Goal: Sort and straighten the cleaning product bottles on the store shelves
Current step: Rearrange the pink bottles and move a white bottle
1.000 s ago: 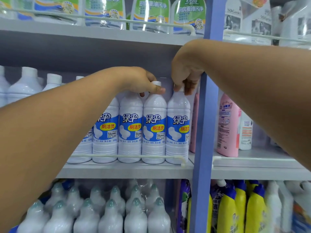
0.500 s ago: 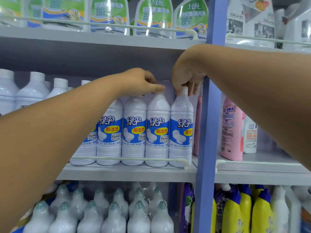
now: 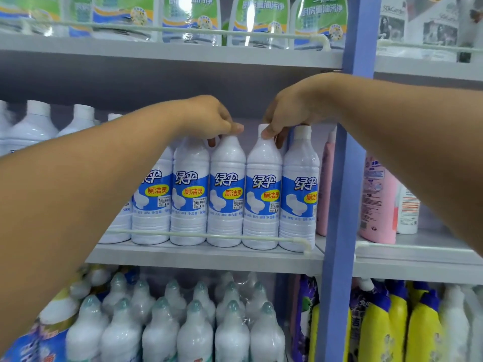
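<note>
A row of white toilet-cleaner bottles with blue labels stands on the middle shelf [image 3: 203, 254] behind a white rail. My left hand [image 3: 209, 118] pinches the cap of the third bottle from the right [image 3: 226, 199]. My right hand [image 3: 290, 113] grips the cap of the second bottle from the right [image 3: 262, 202]. The rightmost bottle [image 3: 300, 199] stands free against the blue post, its cap uncovered. All labels face forward.
A blue upright post [image 3: 339, 218] divides the shelving. Pink and white bottles [image 3: 379, 199] stand to its right. Green-labelled bottles [image 3: 258, 19] fill the shelf above. Shrink-wrapped white bottles [image 3: 196, 327] and yellow bottles [image 3: 376, 330] sit on the shelf below.
My right hand has shifted left from the rightmost bottle's cap to the cap of the one beside it. My left hand has also moved one bottle to the left. The view has drifted.
</note>
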The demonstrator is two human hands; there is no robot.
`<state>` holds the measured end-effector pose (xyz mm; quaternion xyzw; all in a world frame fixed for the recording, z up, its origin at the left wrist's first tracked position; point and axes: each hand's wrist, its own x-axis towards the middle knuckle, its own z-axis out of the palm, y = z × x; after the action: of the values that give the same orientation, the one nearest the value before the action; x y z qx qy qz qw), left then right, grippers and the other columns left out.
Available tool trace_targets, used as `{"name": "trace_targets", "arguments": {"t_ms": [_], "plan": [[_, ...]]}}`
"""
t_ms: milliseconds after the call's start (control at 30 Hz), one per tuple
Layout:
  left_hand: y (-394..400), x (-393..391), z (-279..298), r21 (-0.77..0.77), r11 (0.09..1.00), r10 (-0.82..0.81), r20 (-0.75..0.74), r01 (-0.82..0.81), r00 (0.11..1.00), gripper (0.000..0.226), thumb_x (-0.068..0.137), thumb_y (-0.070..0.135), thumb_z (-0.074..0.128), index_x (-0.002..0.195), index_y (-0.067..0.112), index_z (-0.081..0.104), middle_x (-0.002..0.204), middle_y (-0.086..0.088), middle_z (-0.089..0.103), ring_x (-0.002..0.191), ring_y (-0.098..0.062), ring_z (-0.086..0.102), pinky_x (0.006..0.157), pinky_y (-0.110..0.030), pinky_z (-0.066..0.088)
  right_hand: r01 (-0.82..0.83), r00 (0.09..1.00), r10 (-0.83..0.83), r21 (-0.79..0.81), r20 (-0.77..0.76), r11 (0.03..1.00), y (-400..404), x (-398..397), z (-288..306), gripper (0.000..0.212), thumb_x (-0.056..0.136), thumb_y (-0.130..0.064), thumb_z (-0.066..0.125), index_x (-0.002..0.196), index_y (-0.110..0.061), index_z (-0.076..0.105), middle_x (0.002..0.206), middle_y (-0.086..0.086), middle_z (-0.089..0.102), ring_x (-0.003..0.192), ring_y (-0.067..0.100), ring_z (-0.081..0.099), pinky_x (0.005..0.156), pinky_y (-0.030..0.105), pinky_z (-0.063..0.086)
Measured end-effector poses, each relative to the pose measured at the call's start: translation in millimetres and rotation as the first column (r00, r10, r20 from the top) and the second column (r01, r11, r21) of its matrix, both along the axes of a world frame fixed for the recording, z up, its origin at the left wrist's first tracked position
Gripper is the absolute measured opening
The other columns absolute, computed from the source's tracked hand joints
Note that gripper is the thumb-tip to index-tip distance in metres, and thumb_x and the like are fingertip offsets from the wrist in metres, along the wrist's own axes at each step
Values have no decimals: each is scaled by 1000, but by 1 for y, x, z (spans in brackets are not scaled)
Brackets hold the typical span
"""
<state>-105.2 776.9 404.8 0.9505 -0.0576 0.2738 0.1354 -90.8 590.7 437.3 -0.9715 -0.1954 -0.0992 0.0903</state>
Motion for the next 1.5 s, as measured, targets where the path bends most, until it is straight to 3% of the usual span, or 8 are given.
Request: {"name": "trace_targets", "arguments": {"t_ms": [167,300,400,567,733,933,1100,1500], "plan": [[4,-1,2,-11,1000,-17,3,17,1000,37,94,63,58,110,34,75,81,4,75,84,-14,64,82,-36,47,9,999,-8,-31,38,999,0,2,0,31,100,-28,62,124,-8,65,93,8,78,82,26,74,91,48,58],[4,-1,1,-8,1000,-23,-2,23,1000,40,94,64,58,114,33,74,86,2,75,86,-15,64,85,-38,49,29,998,-27,-37,50,999,1,4,0,30,100,-31,62,122,-10,65,80,4,78,67,18,74,75,36,58],[4,0,0,-11,1000,-26,-1,26,1000,41,93,65,57,114,33,73,89,2,75,85,-15,63,78,-35,47,31,997,-29,-36,70,999,0,5,-2,32,101,-34,61,124,-12,65,80,3,78,74,17,73,75,33,54],[6,2,-7,-81,995,-51,51,55,997,40,89,64,65,107,29,75,89,1,74,88,-16,66,73,-32,46,3,993,5,-71,116,997,-5,1,-7,31,101,-40,58,120,-17,65,86,-2,76,84,13,67,84,36,44],[14,-9,-10,-155,985,-55,162,81,985,38,87,57,72,109,27,74,99,8,69,98,-16,65,83,-34,51,-30,968,52,-94,244,995,-9,3,-13,34,98,-49,57,117,-22,67,91,-7,69,80,9,61,76,31,43],[40,-26,-15,-213,977,52,185,-12,981,31,94,38,72,118,20,73,113,2,70,101,-19,64,89,-33,50,-1,940,46,-132,337,991,-5,-6,-15,36,98,-47,57,120,-21,69,108,0,64,100,25,59,83,36,43],[43,-23,-19,-287,958,62,187,-6,980,17,91,33,76,99,19,78,89,-2,76,82,-21,74,87,-39,61,25,930,36,-160,366,987,5,2,-21,31,96,-38,57,115,-17,70,105,4,70,94,28,63,84,36,52],[41,-25,-26,-360,933,91,234,0,968,23,89,37,77,103,19,80,95,-3,76,91,-24,72,90,-39,58,8,919,26,-86,395,996,2,3,-33,41,100,-40,54,133,-17,62,128,10,62,100,26,52,82,33,40]]}}
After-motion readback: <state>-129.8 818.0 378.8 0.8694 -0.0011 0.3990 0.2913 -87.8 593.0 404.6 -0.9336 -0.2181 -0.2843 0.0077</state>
